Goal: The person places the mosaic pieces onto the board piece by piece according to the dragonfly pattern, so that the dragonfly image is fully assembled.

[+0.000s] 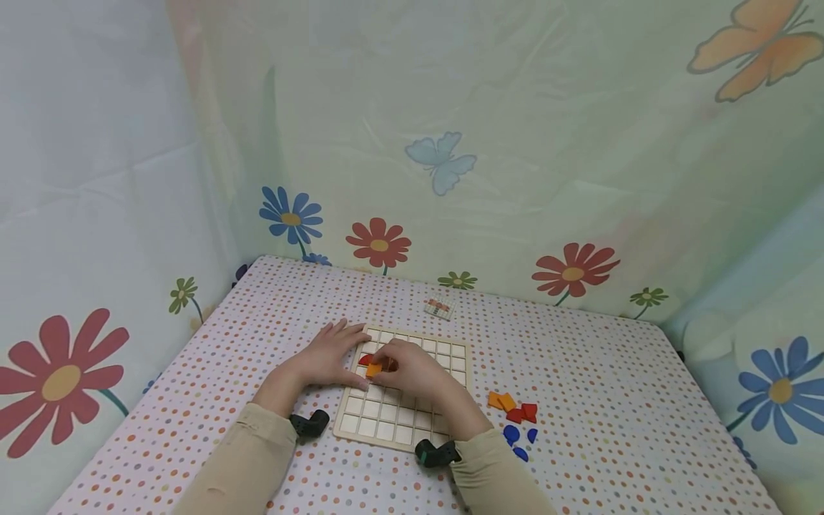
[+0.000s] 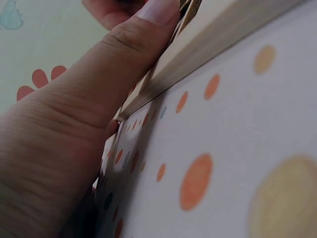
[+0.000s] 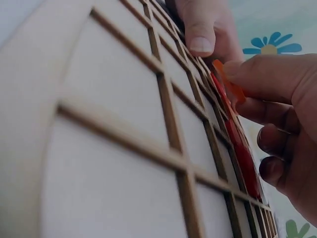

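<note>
A wooden grid board (image 1: 373,443) with pale square cells lies flat in front of me. My right hand (image 1: 412,372) is over its upper left part and pinches a flat orange tile (image 3: 229,82) between thumb and fingers. The tile is tilted, one end close to the grid. Red pieces (image 3: 243,161) sit in cells beside it, partly covered by the right hand in the head view. My left hand (image 1: 328,355) rests along the board's left edge, fingers extended and thumb (image 2: 133,39) on the wooden rim.
Right of the board lie loose orange pieces (image 1: 507,402), red pieces (image 1: 529,412) and blue rounded pieces (image 1: 511,433). A small patterned card (image 1: 440,308) lies behind the board. Flower-printed curtains (image 1: 489,214) enclose the dotted tabletop (image 1: 599,400).
</note>
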Demonstrator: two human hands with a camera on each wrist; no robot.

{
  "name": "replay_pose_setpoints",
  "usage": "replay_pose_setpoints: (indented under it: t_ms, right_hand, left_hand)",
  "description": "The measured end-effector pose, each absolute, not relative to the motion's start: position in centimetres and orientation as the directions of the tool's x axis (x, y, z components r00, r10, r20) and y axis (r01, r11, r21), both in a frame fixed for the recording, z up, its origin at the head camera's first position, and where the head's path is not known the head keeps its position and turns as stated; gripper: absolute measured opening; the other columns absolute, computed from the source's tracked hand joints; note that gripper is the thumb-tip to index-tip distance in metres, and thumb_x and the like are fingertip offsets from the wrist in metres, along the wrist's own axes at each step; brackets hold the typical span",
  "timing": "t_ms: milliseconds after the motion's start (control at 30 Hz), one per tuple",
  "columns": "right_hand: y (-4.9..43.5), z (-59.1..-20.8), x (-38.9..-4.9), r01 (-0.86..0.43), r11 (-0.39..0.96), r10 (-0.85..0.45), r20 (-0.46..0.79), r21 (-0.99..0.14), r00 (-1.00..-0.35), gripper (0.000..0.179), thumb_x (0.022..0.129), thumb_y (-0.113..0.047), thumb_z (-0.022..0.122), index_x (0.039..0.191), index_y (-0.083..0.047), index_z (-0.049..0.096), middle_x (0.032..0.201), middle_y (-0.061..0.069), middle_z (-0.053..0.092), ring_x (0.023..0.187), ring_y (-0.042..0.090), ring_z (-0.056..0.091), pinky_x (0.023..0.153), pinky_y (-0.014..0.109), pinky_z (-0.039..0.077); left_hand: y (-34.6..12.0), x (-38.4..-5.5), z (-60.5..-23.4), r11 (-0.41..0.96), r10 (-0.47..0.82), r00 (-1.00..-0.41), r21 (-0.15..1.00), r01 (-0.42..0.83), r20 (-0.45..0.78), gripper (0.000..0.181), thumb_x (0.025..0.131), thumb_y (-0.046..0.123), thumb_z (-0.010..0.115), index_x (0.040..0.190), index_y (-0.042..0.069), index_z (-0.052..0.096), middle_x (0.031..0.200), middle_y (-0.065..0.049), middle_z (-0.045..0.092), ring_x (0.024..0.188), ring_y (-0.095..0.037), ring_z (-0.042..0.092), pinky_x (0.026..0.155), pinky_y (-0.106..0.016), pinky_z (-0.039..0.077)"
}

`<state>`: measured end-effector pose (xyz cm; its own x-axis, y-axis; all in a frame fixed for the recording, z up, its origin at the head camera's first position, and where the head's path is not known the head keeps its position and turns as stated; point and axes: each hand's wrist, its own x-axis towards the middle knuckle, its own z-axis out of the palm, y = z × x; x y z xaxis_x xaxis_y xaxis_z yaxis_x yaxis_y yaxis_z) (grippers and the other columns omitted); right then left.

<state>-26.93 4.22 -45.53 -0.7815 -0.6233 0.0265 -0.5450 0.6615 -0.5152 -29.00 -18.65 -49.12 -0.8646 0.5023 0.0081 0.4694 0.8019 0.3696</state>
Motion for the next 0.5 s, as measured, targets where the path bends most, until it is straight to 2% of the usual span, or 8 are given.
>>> replay_pose_setpoints:
  t_ms: [500]
  right_hand:
    - [5.18, -45.96, -26.83, -0.562, 0.690, -0.628, 0.010, -0.457, -0.778, 0.024, 0.089, -0.031, 0.074, 0.110, -0.019, 0.069, 0.099, -0.007, 0.061, 0.081, 0.007, 0.053, 0.075, 0.024, 0.047]
  left_hand:
    - [-18.56, -28.99, -49.34, 0.799, 0.489, -0.872, 0.392, 0.456, 0.019, 0.101, 0.067, 0.081, 0.067, 0.148, 0.025, 0.045, 0.163, -0.002, 0.028, 0.154, -0.036, 0.011, 0.125, -0.058, 0.008]
